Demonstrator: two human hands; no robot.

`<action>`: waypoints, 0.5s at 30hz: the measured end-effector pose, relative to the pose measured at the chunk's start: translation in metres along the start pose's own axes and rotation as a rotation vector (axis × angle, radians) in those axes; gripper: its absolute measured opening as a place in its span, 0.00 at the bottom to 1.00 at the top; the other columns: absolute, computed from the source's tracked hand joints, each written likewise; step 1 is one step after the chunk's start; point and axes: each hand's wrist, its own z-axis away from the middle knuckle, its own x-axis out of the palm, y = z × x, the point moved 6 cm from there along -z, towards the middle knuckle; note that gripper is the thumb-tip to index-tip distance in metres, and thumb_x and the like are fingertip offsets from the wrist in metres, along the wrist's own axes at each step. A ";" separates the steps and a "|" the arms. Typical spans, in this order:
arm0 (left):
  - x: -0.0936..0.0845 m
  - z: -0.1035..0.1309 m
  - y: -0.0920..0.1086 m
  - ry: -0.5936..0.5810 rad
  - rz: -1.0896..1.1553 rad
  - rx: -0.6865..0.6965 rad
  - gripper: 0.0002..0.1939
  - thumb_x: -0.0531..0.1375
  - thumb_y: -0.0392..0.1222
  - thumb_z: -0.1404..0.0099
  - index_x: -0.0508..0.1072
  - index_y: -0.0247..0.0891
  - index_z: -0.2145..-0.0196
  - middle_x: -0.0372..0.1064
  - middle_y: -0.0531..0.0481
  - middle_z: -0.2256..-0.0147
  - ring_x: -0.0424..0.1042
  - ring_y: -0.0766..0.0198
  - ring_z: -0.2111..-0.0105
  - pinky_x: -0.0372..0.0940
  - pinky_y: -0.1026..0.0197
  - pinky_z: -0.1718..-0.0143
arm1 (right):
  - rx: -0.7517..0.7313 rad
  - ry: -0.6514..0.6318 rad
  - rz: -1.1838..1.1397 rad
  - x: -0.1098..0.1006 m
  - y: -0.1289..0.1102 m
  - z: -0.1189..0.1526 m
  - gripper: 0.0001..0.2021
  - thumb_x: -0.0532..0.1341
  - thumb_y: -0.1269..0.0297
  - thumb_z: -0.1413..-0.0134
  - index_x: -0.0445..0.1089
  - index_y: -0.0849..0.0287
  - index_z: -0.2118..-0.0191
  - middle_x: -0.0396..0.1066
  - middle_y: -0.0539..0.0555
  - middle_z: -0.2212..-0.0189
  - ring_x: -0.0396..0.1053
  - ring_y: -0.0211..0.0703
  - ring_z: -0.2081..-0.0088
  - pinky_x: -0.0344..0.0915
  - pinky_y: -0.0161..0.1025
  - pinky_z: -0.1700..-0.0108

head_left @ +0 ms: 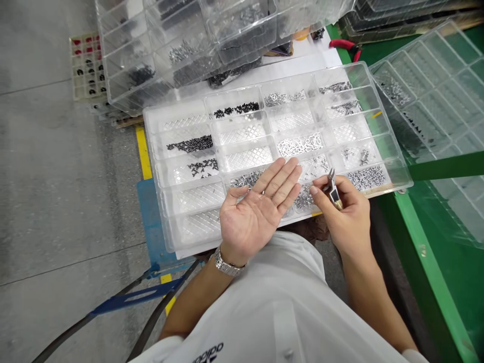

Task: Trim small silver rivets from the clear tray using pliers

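My left hand (257, 214) is held palm up over the front of a clear compartment tray (155, 151), its fingers stretched out and nothing visible on the palm. To its right, my right hand (346, 214) is curled around small pliers (333, 192), whose metal jaws point up and away from me. The thumb and index fingertip of that hand come close together; whether a small part sits between them is too small to tell. Black screws (192, 144) and silver screws (366, 178) lie in separate compartments of the tray.
Stacked clear boxes (181, 50) of small parts stand behind the tray. Another divided tray (427, 91) lies at the right by a green metal frame (431, 272). Red-handled pliers (344, 45) rest at the back. A blue chair or stand (132, 297) is at lower left.
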 end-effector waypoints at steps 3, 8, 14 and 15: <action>0.001 0.000 -0.002 0.006 -0.059 -0.021 0.31 0.46 0.54 0.23 0.76 0.46 0.32 0.67 0.53 0.26 0.47 0.49 0.17 0.52 0.40 0.18 | -0.013 0.028 0.009 -0.005 0.002 -0.001 0.08 0.75 0.58 0.35 0.81 0.51 0.54 0.79 0.52 0.61 0.76 0.46 0.62 0.76 0.43 0.55; 0.003 -0.001 -0.002 0.005 -0.081 0.014 0.31 0.46 0.51 0.23 0.77 0.44 0.33 0.68 0.51 0.26 0.52 0.49 0.19 0.51 0.40 0.18 | -0.006 0.041 0.013 -0.009 0.005 -0.001 0.07 0.74 0.59 0.35 0.82 0.51 0.54 0.78 0.52 0.61 0.75 0.44 0.63 0.74 0.41 0.57; -0.001 0.003 0.001 0.149 -0.168 0.116 0.40 0.40 0.68 0.17 0.78 0.41 0.34 0.66 0.44 0.25 0.55 0.47 0.20 0.50 0.43 0.18 | -0.014 0.046 0.044 -0.009 0.006 0.000 0.06 0.74 0.59 0.35 0.82 0.51 0.55 0.79 0.51 0.62 0.75 0.44 0.64 0.73 0.41 0.59; -0.003 0.005 0.000 0.187 -0.188 0.117 0.40 0.40 0.70 0.17 0.78 0.41 0.35 0.67 0.43 0.25 0.57 0.46 0.20 0.51 0.43 0.19 | -0.018 0.045 0.046 -0.009 0.006 0.000 0.06 0.74 0.58 0.35 0.82 0.51 0.55 0.79 0.52 0.62 0.75 0.44 0.64 0.73 0.41 0.60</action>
